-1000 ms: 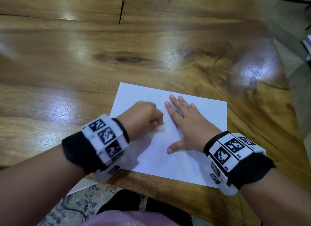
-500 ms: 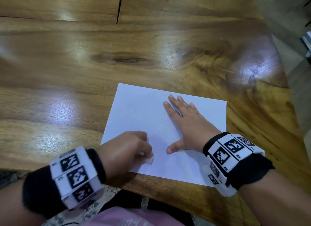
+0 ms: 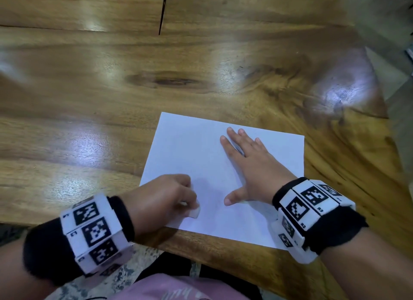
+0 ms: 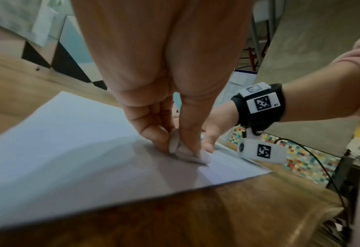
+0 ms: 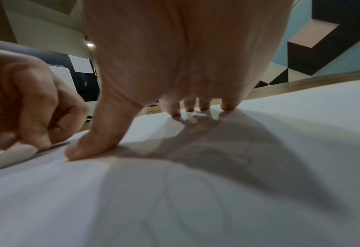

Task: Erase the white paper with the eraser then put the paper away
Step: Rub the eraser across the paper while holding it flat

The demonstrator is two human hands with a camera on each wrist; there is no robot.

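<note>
Since 1.0 s ago we see the left hand [image 3: 164,197] drawn back from the middle of the white paper [image 3: 201,147] toward its near left corner, and it sits about where it was 0.5 s ago. Its curled fingers [image 4: 153,133] and thumb pinch the eraser [image 3: 194,212], whose lower end touches the sheet. The right hand [image 3: 252,165] has kept its place, fingers [image 5: 175,107] straight and spread, palm pressing the paper flat. The paper lies on the wooden table [image 3: 89,87] close to its near edge. We see no containers in any view
</note>
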